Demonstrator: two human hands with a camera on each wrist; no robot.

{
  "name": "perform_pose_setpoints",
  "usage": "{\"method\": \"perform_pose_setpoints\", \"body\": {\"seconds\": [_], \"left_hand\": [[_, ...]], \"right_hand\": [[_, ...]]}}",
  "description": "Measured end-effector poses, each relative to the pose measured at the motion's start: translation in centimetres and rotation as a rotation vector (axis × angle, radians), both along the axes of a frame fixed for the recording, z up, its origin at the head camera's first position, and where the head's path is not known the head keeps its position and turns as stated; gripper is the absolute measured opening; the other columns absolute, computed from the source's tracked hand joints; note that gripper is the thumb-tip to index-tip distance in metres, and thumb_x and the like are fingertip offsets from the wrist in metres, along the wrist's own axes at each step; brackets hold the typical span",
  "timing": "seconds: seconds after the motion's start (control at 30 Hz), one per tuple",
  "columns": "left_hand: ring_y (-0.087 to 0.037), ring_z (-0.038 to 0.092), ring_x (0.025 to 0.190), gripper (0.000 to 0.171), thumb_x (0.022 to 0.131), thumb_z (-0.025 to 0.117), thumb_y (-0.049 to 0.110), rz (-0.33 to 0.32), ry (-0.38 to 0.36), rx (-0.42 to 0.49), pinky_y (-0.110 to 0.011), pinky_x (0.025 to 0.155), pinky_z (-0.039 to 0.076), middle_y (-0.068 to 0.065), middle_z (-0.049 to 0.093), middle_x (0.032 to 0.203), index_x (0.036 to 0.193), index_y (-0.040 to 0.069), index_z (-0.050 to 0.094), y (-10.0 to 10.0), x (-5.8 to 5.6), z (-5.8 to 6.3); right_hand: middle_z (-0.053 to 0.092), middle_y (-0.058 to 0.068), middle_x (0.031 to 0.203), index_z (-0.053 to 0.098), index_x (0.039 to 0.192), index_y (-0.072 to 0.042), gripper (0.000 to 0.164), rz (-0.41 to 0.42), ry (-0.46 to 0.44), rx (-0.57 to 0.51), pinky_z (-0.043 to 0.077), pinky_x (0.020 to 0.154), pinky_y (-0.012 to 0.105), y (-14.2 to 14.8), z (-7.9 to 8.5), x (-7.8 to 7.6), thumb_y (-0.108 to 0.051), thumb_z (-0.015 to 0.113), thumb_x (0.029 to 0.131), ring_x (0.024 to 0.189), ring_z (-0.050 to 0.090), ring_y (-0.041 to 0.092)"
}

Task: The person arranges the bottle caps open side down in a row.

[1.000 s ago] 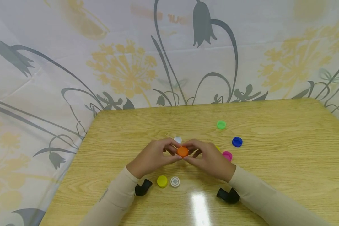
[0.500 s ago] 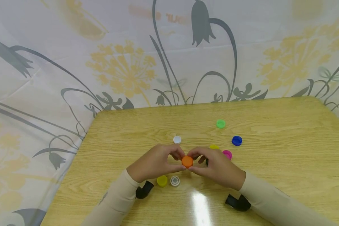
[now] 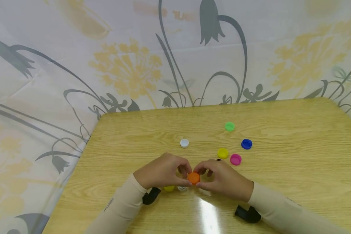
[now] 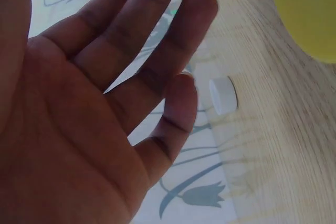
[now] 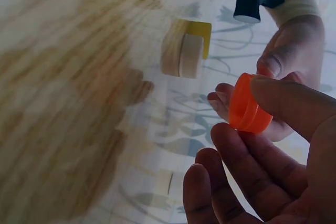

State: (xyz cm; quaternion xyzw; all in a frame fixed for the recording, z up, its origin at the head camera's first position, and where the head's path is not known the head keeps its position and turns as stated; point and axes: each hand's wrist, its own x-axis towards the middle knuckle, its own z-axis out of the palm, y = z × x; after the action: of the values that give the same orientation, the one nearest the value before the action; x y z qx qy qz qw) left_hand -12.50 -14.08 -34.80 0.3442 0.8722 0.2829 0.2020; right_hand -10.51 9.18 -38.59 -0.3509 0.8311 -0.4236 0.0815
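Observation:
An orange bottle cap is held between both hands, low over the middle of the table. My left hand pinches its left edge with thumb and fingertips. From the other side my right hand grips it. The right wrist view shows the orange cap on its side between right thumb and index finger, the left fingers behind it. Below the left hand, a yellow cap and a white cap are partly covered. The left wrist view shows the palm and bent fingers but not the orange cap.
Other caps lie beyond the hands: white, yellow, pink, blue and green. A dark thing shows partly behind the right hand. A patterned cloth stands along the wooden table's far edge.
Both hands have come nearer the body and slightly right with the orange cap. The far white and yellow caps are now uncovered, while the near yellow and white caps have become partly hidden.

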Motion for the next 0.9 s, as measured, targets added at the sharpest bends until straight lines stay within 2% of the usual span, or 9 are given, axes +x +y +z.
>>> {"method": "perform_pose_setpoints", "body": {"seconds": [0.1, 0.2, 0.37, 0.57, 0.9], "left_hand": [[0.004, 0.064, 0.078, 0.015, 0.085, 0.081, 0.030, -0.010, 0.001, -0.027, -0.016, 0.073, 0.052, 0.015, 0.070, 0.086, 0.094, 0.021, 0.073, 0.1, -0.1, -0.2], [0.002, 0.064, 0.080, 0.014, 0.084, 0.082, 0.031, -0.017, 0.047, -0.055, -0.016, 0.075, 0.050, 0.016, 0.071, 0.087, 0.091, 0.022, 0.074, 0.2, 0.0, -0.4], [0.000, 0.060, 0.083, 0.014, 0.081, 0.083, 0.034, -0.012, 0.136, -0.117, -0.030, 0.087, 0.044, 0.018, 0.070, 0.088, 0.087, 0.024, 0.076, 0.7, 0.3, -0.9], [-0.002, 0.058, 0.088, 0.016, 0.080, 0.084, 0.037, -0.015, 0.175, -0.175, -0.040, 0.092, 0.044, 0.016, 0.070, 0.091, 0.088, 0.024, 0.077, 1.1, 0.7, -1.3], [-0.001, 0.053, 0.085, 0.017, 0.079, 0.084, 0.040, -0.017, 0.209, -0.214, -0.035, 0.087, 0.043, 0.016, 0.067, 0.090, 0.086, 0.026, 0.077, 1.3, 1.0, -1.7]], "right_hand": [[0.072, -0.008, 0.100, 0.071, 0.106, -0.015, 0.023, 0.002, -0.019, 0.026, 0.054, 0.078, 0.024, -0.1, -0.3, 0.0, -0.018, 0.081, 0.085, 0.087, 0.062, 0.006], [0.071, -0.011, 0.097, 0.071, 0.103, -0.018, 0.021, -0.001, -0.030, 0.046, 0.052, 0.076, 0.023, -0.3, -0.6, 0.0, -0.019, 0.081, 0.085, 0.083, 0.060, 0.004], [0.070, -0.013, 0.095, 0.071, 0.101, -0.018, 0.020, 0.007, -0.062, 0.087, 0.052, 0.078, 0.023, -0.4, -0.6, 0.0, -0.021, 0.081, 0.084, 0.084, 0.059, 0.003], [0.068, -0.015, 0.093, 0.071, 0.099, -0.019, 0.019, 0.021, -0.098, 0.105, 0.051, 0.082, 0.024, -0.3, -0.8, 0.2, -0.028, 0.080, 0.085, 0.085, 0.059, 0.003], [0.068, -0.011, 0.093, 0.070, 0.098, -0.015, 0.016, 0.051, -0.135, 0.065, 0.055, 0.081, 0.021, -0.4, -1.1, 0.4, -0.023, 0.078, 0.087, 0.086, 0.062, 0.000]]}}
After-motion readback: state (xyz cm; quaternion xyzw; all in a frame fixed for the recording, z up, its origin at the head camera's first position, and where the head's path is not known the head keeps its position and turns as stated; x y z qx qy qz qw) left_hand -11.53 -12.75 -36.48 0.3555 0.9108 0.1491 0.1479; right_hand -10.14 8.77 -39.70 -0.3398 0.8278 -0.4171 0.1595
